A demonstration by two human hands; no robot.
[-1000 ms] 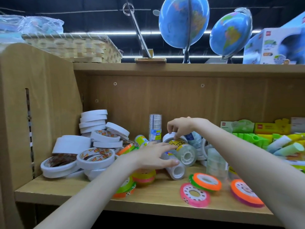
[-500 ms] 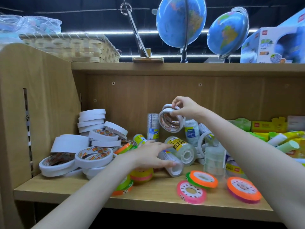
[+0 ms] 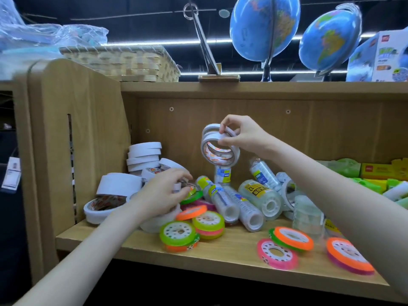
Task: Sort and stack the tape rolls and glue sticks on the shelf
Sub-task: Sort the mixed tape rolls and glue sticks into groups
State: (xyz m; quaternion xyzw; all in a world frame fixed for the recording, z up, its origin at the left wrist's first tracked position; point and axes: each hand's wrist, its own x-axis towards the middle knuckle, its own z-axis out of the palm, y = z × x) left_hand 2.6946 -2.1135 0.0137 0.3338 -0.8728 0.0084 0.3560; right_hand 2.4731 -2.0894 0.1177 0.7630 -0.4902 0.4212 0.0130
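Flat neon rolls [image 3: 291, 238] lie along the near edge of the shelf [image 3: 136, 244]. Behind them, clear tape tubes [image 3: 260, 198] lie tumbled. The left hand [image 3: 164, 195] curls its fingers round a small roll in the left pile. Farther back, the right hand [image 3: 240, 134] pinches white rolls [image 3: 217, 146] in the air. White stacks [image 3: 143, 155] stand far left.
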